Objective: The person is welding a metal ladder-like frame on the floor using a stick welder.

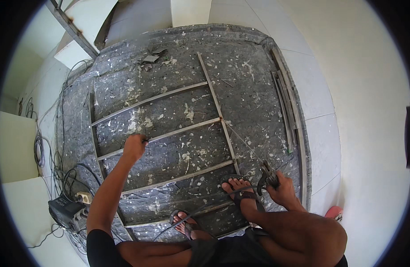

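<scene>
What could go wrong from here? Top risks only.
1. The sandals leave the toes bare near the holder and its thin rod, both carried by the right hand; a slip could injure them.
2. A black cable runs past the feet, so a step might snag it.
3. The left hand is ungloved at a crossbar; if the metal shifts, it could get pinched.
</scene>
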Available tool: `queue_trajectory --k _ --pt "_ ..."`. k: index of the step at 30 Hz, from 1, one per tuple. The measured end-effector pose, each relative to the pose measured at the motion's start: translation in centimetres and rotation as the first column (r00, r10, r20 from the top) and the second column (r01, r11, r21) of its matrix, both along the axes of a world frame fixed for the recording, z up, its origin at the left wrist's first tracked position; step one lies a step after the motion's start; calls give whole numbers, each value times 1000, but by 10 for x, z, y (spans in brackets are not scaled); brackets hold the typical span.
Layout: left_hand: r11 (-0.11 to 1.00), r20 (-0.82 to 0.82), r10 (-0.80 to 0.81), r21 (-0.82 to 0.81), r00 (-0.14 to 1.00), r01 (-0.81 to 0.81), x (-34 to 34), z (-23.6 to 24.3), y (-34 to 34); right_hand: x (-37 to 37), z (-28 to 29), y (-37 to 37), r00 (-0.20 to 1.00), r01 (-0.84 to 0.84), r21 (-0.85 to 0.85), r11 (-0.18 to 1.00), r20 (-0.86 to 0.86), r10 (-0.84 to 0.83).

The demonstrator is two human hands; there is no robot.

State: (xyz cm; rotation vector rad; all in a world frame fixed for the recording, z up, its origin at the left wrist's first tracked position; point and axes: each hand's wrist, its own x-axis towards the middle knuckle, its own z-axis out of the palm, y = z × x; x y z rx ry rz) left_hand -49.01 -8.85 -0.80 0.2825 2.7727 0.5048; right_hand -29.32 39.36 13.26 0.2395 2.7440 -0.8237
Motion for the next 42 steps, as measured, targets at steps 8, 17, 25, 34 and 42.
queue_trajectory --k 8,17,25,34,42 --pt "998 -15 46 40 999 -45 1 1 2 -2 1 -3 999 -30 5 1000 -29 30" --pt "999 19 38 -1 999 -38 -2 -6 -2 -2 0 -4 1000 -24 8 1000 -2 24" --pt "999 -33 29 18 999 -28 0 -9 -3 -18 3 3 783 619 -423 661 396 -480" --pt "1000 -27 2 -4 1000 -2 1 -6 -2 -20 35 -1 994 -96 48 994 50 93" --pt "1000 -39 15 1 999 -15 1 -4 -1 -9 18 -1 994 -107 47 993 10 107"
